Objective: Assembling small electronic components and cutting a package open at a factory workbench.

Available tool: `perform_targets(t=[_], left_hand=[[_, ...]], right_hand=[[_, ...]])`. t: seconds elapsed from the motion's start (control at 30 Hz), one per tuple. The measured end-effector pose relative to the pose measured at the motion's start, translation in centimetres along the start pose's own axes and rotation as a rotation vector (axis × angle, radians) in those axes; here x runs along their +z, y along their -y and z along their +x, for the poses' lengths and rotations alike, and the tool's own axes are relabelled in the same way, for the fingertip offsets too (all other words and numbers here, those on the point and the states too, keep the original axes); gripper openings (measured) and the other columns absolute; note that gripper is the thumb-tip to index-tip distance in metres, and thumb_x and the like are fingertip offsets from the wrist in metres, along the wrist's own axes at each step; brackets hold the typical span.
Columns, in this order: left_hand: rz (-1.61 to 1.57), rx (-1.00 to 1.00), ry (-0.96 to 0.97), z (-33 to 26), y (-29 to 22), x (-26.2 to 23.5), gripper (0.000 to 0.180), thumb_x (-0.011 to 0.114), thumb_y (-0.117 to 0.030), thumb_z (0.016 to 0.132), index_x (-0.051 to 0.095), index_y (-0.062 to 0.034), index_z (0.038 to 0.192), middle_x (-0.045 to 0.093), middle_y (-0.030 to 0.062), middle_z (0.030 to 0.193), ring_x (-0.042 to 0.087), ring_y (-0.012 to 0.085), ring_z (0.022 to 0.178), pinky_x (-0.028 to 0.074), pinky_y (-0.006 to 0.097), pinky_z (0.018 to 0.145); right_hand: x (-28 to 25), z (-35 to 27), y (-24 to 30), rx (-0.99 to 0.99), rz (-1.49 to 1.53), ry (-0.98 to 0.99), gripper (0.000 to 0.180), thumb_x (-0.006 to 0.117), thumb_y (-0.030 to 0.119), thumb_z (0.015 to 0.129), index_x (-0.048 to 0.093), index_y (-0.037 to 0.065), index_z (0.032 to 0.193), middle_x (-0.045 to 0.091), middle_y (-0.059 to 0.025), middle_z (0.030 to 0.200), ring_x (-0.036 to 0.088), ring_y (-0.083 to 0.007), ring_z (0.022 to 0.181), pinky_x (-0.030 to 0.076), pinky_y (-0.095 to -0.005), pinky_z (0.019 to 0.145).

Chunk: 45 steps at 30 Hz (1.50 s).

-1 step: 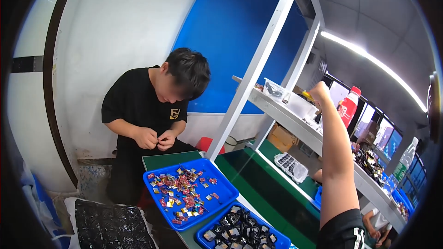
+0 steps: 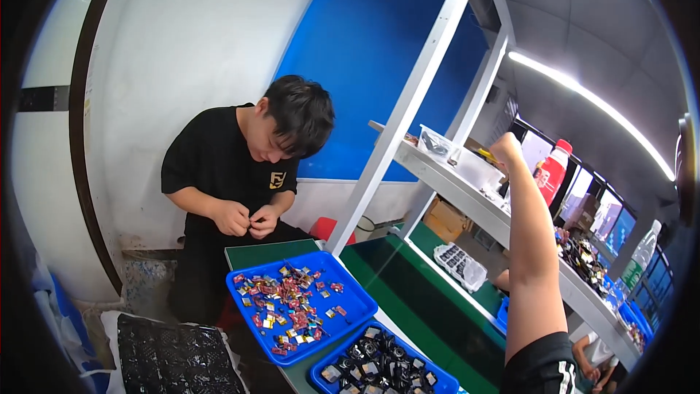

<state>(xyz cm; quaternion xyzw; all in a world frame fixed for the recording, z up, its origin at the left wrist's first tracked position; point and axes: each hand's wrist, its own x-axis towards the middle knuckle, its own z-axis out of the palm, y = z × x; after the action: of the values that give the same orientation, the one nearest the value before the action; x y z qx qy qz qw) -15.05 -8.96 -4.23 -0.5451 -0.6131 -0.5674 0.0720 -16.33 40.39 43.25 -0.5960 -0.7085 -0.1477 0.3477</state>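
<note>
My right arm reaches up along the right side of the view, out of a black sleeve with white stripes. At its far end my right hand (image 2: 506, 149) is small and closed, at the shelf edge near a white bin (image 2: 475, 168). What its fingers hold, if anything, is hidden. A red bottle (image 2: 553, 172) stands just right of my forearm. My left hand is out of view. Lower in the view, a blue tray (image 2: 350, 305) carries small red boards and silvery-yellow pieces. A second blue tray (image 2: 319, 377) is full of black parts with clear tops.
Across the tray, a seated person (image 2: 219, 168) in black pinches something tiny in both hands. White posts (image 2: 408, 102) carry the long shelf (image 2: 445, 175) above a green work surface (image 2: 415, 284). A black moulded tray (image 2: 175, 357) lies lower left. A clear bottle (image 2: 642, 252) stands right.
</note>
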Motion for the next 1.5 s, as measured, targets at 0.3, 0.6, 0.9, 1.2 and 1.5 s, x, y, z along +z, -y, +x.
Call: perform_targets(t=[0.3,0.6,0.9,1.2,1.5], left_hand=[[-0.037,0.086,0.018,0.7,1.0,0.9,0.020,0.067,-0.010,0.080,0.065,-0.0079,0.100,0.060,0.0098,0.096,0.057,0.0300,0.092,0.047,0.041,0.078],[-0.063,0.049,0.125,0.6,1.6,2.0,0.019,0.069,-0.005,0.075,0.065,-0.0048,0.094,0.056,0.0132,0.102,0.049,0.0339,0.098,0.042,0.047,0.086],[-0.621,0.067,0.343,2.0,-1.9,0.2,0.017,0.060,0.000,0.081,0.061,0.0029,0.097,0.059,0.0093,0.082,0.052,0.0215,0.077,0.043,0.032,0.071],[-0.512,0.233,0.539,6.4,-8.5,6.3,0.016,0.064,-0.004,0.083,0.067,-0.0027,0.099,0.060,0.0040,0.082,0.046,0.0160,0.073,0.039,0.028,0.067],[-0.424,0.451,0.995,4.4,-11.2,11.8,0.031,0.064,-0.019,0.087,0.063,-0.0041,0.114,0.064,0.0108,0.099,0.057,0.0259,0.088,0.047,0.035,0.077]], right_hand=[[-7.0,2.0,-3.9,-0.558,-0.185,-0.505,0.026,0.054,0.020,0.086,0.061,-0.003,0.095,0.066,-0.0254,0.088,0.065,-0.0402,0.090,0.051,-0.0475,0.080],[-16.0,-31.2,0.5,-1.134,0.086,0.259,0.018,0.062,0.016,0.085,0.070,0.002,0.094,0.070,-0.0124,0.084,0.068,-0.0231,0.069,0.055,-0.0321,0.067],[-19.2,-51.0,-24.9,-0.181,-0.149,0.884,0.014,0.069,0.009,0.079,0.069,0.003,0.091,0.067,-0.0155,0.086,0.066,-0.0311,0.079,0.053,-0.0415,0.073],[-8.5,-63.0,-30.0,0.114,0.202,0.570,0.033,0.073,0.017,0.080,0.067,0.000,0.108,0.062,-0.0199,0.100,0.061,-0.0339,0.096,0.049,-0.0402,0.086],[-10.0,-62.6,-30.3,0.458,0.611,0.615,0.019,0.074,0.006,0.078,0.062,0.000,0.090,0.064,-0.0076,0.083,0.063,-0.0176,0.078,0.051,-0.0293,0.072]])
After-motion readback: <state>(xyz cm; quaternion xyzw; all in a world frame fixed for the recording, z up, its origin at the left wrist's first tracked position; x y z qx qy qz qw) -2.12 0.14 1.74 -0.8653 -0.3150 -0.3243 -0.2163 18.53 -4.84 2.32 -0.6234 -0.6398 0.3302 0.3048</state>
